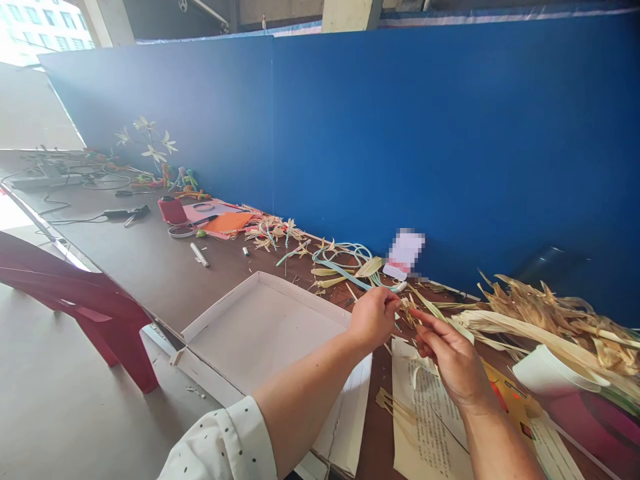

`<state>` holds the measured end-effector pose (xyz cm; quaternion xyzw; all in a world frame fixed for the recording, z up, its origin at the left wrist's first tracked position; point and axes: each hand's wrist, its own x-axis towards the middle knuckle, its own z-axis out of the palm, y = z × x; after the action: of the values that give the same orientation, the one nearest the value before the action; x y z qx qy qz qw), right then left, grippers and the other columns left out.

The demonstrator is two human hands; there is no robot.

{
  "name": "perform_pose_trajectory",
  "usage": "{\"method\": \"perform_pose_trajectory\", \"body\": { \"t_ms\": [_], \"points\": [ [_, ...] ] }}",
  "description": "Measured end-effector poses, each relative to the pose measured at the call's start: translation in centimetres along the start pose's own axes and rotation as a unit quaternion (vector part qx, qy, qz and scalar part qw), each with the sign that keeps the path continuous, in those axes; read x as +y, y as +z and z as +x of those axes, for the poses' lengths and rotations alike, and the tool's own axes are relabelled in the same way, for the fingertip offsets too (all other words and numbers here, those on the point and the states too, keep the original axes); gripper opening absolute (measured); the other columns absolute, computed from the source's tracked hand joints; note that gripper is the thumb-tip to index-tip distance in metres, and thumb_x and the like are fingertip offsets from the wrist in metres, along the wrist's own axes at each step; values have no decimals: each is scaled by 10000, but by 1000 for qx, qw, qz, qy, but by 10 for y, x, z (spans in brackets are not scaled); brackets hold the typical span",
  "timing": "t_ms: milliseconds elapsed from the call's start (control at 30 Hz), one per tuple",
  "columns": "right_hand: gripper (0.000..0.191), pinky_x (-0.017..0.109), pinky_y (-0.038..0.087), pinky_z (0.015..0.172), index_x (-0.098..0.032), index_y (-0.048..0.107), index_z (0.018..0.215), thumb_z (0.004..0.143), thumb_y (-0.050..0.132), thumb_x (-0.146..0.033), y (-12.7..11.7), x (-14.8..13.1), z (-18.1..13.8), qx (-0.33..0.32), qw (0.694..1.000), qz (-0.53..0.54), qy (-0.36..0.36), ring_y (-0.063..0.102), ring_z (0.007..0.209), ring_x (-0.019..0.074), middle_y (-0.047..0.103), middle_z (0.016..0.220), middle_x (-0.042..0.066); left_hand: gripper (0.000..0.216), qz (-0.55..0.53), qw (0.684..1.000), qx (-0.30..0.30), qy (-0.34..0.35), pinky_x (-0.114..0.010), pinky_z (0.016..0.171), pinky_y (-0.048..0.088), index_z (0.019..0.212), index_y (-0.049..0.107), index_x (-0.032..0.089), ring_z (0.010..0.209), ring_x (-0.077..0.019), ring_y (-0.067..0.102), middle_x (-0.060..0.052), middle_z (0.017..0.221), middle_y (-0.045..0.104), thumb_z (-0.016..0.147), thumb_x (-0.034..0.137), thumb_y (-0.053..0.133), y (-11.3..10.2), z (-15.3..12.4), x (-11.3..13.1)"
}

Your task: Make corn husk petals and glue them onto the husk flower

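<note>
Two bare hands work close together above the table, the left sleeve [220, 443] spotted and rolled back. Nearest lie a printed sheet [425, 433] and the shallow white box [260, 340], with a white bowl [550, 373] off to the right. The right hand [457, 360] comes in with its index finger stretched up to a small piece of husk [406, 308]; I cannot tell whether its thumb grips too. The left hand [377, 313] has thumb and finger pinched on the piece, just beyond the sheet. Its pale end points up toward the left fingertips, and its long axis seems to slant down to the right, though fingers hide much of it. The step in hand looks like fine fingertip shaping or fastening; the next move, I judge, calls for a steady left pinch and light right-hand pressure. Beyond lie coiled pale green cord [345, 272], small husk flowers [290, 228], orange paper [230, 223] and a red spool [173, 211]; farther off, white flowers [155, 153] stand before the blue panel [425, 133]
</note>
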<state>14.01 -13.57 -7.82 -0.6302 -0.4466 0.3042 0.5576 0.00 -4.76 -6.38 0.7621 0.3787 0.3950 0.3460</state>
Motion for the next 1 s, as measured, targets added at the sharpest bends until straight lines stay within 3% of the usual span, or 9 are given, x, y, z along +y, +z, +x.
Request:
{"method": "perform_pose_trajectory", "body": {
  "t_ms": [267,433,500,733,1000],
  "points": [
    [357,279,410,487,-225,705,1027,718,686,-404,1,-5,-3,6,997,70,42,494,528,138,590,616,9,162,-3,1000,-7,4,-241,762,435,895,624,206,834,-141,569,-7,912,651,847,263,480,-3,2,-1],
    [381,313,510,570,-249,725,961,735,638,-543,0,-8,-1,28,992,79,94,632,728,219,698,888,78,163,-17,998,-43,44,-226,717,422,867,622,203,805,-133,568,5,880,657,841,282,482,-3,2,-2],
    [389,323,520,581,-238,728,948,722,651,-545,1,-9,0,28,991,89,96,642,742,230,704,904,81,179,-10,996,-64,61,-225,717,421,879,627,204,811,-134,570,1,885,660,847,293,476,-3,2,-2],
    [262,290,477,491,-217,722,725,607,764,-448,6,-15,-2,55,990,92,88,571,524,158,683,682,39,185,16,988,-118,95,-228,712,427,875,631,199,815,-143,573,-9,893,657,846,300,479,-3,-2,1],
    [189,216,456,482,-219,730,696,575,793,-349,5,-15,-3,18,972,174,157,556,536,113,681,679,30,179,34,991,-93,94,-242,759,438,897,620,205,862,-154,579,-12,927,656,854,297,474,-2,-3,1]
  ]
}}
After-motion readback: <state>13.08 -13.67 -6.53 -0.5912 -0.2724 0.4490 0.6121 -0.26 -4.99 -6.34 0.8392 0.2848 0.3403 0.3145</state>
